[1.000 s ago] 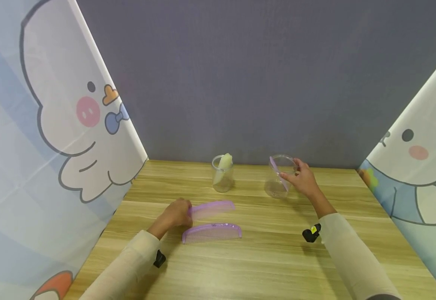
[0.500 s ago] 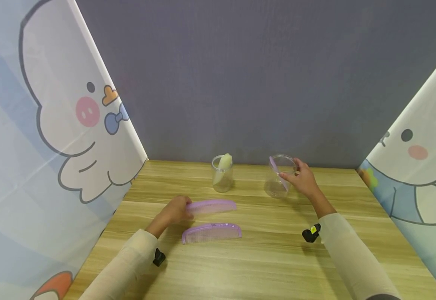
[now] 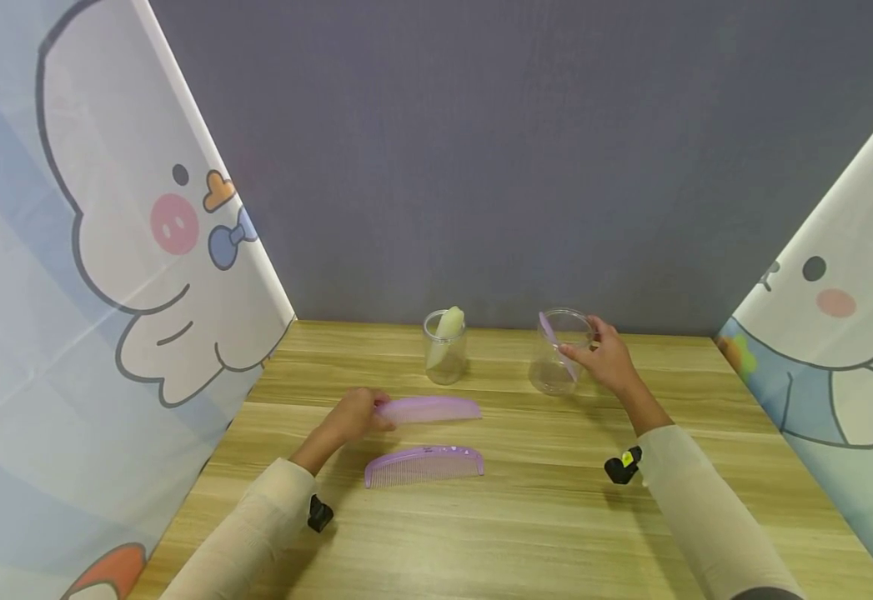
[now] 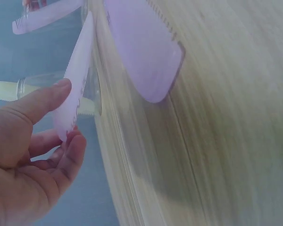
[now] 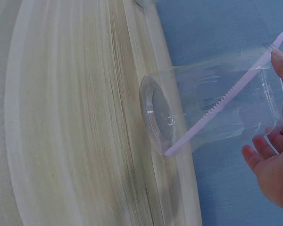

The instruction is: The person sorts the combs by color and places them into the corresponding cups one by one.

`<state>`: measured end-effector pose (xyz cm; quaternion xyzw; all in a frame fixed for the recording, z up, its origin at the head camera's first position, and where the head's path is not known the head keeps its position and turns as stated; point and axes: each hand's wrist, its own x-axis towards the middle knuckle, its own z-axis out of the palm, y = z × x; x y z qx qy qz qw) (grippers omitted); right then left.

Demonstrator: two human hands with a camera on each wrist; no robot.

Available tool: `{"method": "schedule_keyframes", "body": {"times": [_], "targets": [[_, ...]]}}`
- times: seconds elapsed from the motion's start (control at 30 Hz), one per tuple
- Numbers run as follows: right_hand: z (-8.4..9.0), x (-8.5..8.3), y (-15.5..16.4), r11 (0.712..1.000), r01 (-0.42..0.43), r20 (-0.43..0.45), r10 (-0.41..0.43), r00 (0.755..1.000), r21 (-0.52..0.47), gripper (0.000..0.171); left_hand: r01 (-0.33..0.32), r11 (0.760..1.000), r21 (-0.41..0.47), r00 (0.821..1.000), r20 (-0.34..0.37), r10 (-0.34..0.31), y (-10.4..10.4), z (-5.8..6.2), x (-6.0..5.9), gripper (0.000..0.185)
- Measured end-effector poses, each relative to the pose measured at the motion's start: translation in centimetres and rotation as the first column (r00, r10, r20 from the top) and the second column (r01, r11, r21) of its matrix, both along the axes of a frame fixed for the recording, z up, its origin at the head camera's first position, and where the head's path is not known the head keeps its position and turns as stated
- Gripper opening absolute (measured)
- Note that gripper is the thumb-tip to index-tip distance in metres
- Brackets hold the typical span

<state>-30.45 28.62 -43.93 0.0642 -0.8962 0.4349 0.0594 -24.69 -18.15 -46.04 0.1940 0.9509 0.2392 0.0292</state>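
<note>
Since a second ago the comb in the left hand [image 3: 349, 418] has rolled from teeth-up-ish to nearly flat and drifted a touch right; the right side hasn't budged.

Going left to right in the head view: the left hand sits left of centre, thumb and fingers pinching the near end of the held comb [image 3: 430, 408], which is lifted just off the wooden table [image 3: 541, 533]. Its long axis runs sideways across the frame, pointing right, away from the hand. Just below it a second purple comb [image 3: 423, 465] lies flat on the table, parallel, untouched.

Behind those, centre frame, the small clear jar [image 3: 445, 348] has a pale yellow comb [image 3: 447, 327] standing in it. Right of that, the bigger clear jar [image 3: 556, 352] holds a third purple comb [image 3: 556, 343] leaning diagonally inside. The right hand [image 3: 607, 358] has loosely curved fingers and thumb around that jar's right side near the rim.

So the held comb's free tip points toward the jars, up and right of the left hand, the small jar nearer.
</note>
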Motion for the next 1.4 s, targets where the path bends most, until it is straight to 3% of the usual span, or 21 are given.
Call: {"method": "schedule_keyframes", "body": {"times": [0.5, 0.97, 1.4], "targets": [[0.2, 0.1, 0.0, 1.0, 0.006, 0.005, -0.006, 1.0, 0.001, 0.104, 0.032, 0.976, 0.213, 0.999, -0.046, -0.023, 0.8, 0.9, -0.3, 0.037], [0.0, 0.1, -0.2, 1.0, 0.004, -0.013, -0.004, 1.0, -0.002, 0.1, -0.022, 0.954, 0.299, 0.998, -0.058, 0.041, 2.1, 1.7, -0.2, 0.038], [0.4, 0.2, -0.3, 1.0, 0.003, -0.002, -0.003, 1.0, 0.002, 0.101, -0.032, 0.943, 0.332, 0.989, -0.129, 0.079, 3.8, 2.8, -0.6, 0.04]]}}
